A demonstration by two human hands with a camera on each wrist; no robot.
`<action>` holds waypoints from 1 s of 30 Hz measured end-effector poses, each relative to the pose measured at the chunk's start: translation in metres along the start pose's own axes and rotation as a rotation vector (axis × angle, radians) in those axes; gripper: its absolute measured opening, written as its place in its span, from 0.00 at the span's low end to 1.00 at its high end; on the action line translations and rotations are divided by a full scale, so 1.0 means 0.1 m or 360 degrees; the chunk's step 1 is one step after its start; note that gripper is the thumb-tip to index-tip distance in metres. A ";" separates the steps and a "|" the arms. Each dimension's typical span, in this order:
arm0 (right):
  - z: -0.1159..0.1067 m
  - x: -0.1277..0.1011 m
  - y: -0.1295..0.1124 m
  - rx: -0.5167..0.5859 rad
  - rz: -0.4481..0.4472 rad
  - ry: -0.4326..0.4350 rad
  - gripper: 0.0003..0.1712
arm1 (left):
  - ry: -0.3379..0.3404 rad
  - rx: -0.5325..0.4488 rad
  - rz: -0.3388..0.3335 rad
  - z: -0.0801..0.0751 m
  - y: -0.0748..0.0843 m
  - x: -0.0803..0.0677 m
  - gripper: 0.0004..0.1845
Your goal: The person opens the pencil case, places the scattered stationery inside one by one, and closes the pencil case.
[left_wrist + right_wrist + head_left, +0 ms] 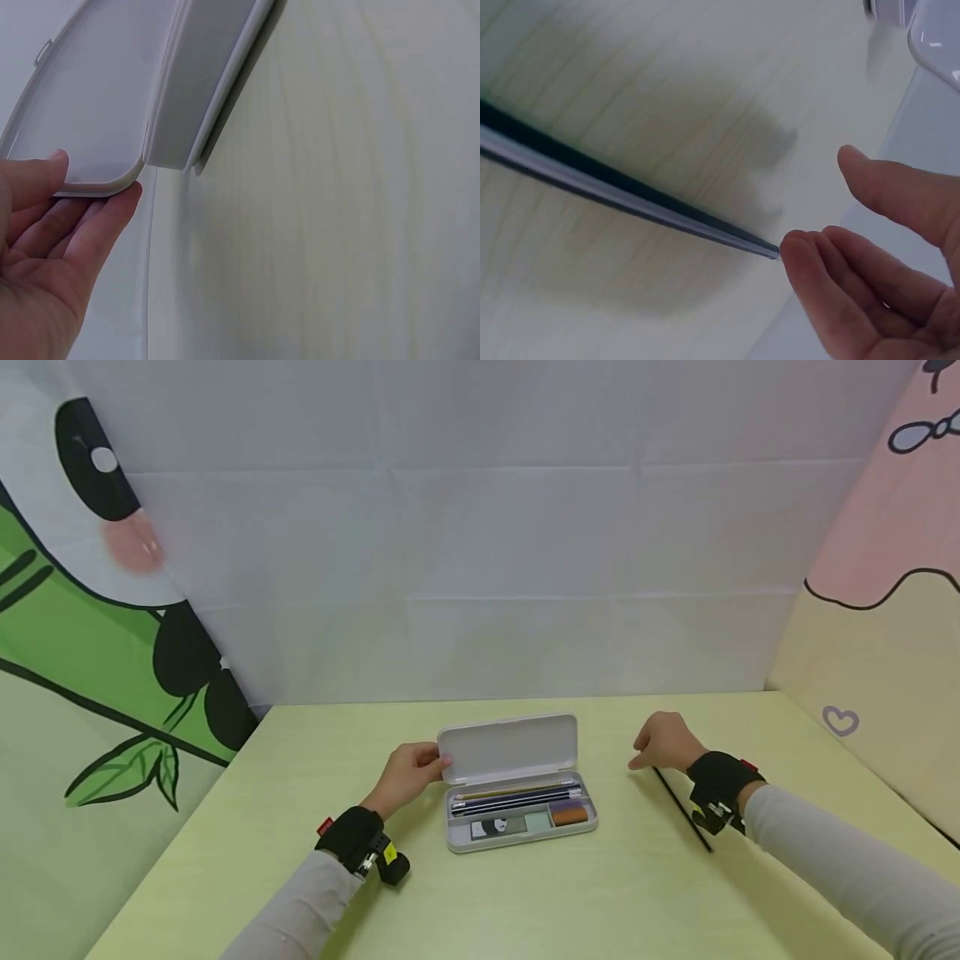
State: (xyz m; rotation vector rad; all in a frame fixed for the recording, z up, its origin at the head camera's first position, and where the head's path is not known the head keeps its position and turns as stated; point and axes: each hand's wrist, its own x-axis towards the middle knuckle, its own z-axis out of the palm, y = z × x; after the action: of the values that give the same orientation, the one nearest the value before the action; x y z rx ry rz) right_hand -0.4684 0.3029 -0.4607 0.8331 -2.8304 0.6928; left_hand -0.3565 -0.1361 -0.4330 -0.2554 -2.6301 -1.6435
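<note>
Pinching the near corner of the raised lid (508,747) between thumb and fingers, the left hand (408,772) holds the white pencil case (521,814) open on the pale green surface (525,893). Just right of that hand, the case's tray carries pencils (517,797) laid lengthwise, with an orange eraser (570,815) in front of them. Well to the right of the case, the right hand (663,742) rests with its fingers loosely curved, grasping nothing; its fingertips (799,247) meet the far end of a dark pencil (681,808). That pencil lies flat on the surface and runs back from the fingertips under the wrist toward the person.
</note>
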 end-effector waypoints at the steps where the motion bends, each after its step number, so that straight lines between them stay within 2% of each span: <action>1: 0.11 0.04 0.30 0.0018 0.0038 -0.0014 0.20 | 0.0001 0.0000 -0.0004 0.00 0.00 0.00 0.15; 3: 0.34 0.12 0.83 0.0008 0.0098 -0.0001 0.20 | -0.0002 -0.0003 -0.0005 0.00 0.01 -0.01 0.15; 4: 0.41 0.14 1.01 0.0013 0.0111 -0.0001 0.20 | -0.0005 -0.0001 -0.0002 0.00 0.01 -0.01 0.15; 5: 0.42 0.14 1.06 -0.0008 0.0159 -0.0008 0.20 | -0.0003 -0.0004 -0.0007 0.00 0.02 -0.02 0.15; 6: 0.39 0.13 1.01 -0.0012 0.0239 -0.0050 0.21 | -0.0001 -0.0004 -0.0008 0.00 0.03 -0.02 0.15; 7: 0.36 0.10 0.97 0.0021 0.0213 -0.0016 0.20 | 0.0002 -0.0005 -0.0010 -0.01 0.03 -0.03 0.16; 8: 0.29 0.06 0.82 0.0017 0.0231 -0.0011 0.19 | 0.0005 -0.0009 -0.0013 -0.01 0.04 -0.03 0.16; 11: -0.04 -0.12 0.11 0.0018 0.0342 -0.0043 0.15 | 0.0012 -0.0009 -0.0019 -0.01 0.05 -0.05 0.16; 14: -0.28 -0.27 -0.51 -0.0096 0.0516 -0.0113 0.16 | 0.0014 -0.0011 -0.0027 -0.01 0.05 -0.06 0.16; 16: -0.36 -0.35 -0.72 -0.0153 0.0540 -0.0122 0.19 | 0.0011 -0.0004 -0.0029 0.00 0.05 -0.06 0.15; 20: -0.40 -0.41 -0.84 -0.0157 0.0573 -0.0131 0.17 | 0.0014 0.0006 -0.0028 -0.01 0.02 -0.04 0.15; 26: -0.38 -0.39 -0.77 -0.0101 0.0615 -0.0160 0.13 | 0.0013 0.0007 0.0012 -0.03 0.02 -0.03 0.15; 30: -0.33 -0.41 -0.70 -0.0055 0.0569 -0.0150 0.13 | -0.0004 0.0015 0.0011 -0.04 0.03 -0.05 0.16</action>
State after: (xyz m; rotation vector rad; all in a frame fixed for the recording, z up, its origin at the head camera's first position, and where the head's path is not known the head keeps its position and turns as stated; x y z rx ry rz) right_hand -0.3965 0.2858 -0.4132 0.3636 -3.1024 0.6558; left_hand -0.3517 -0.1391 -0.4294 -0.2663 -2.6351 -1.6292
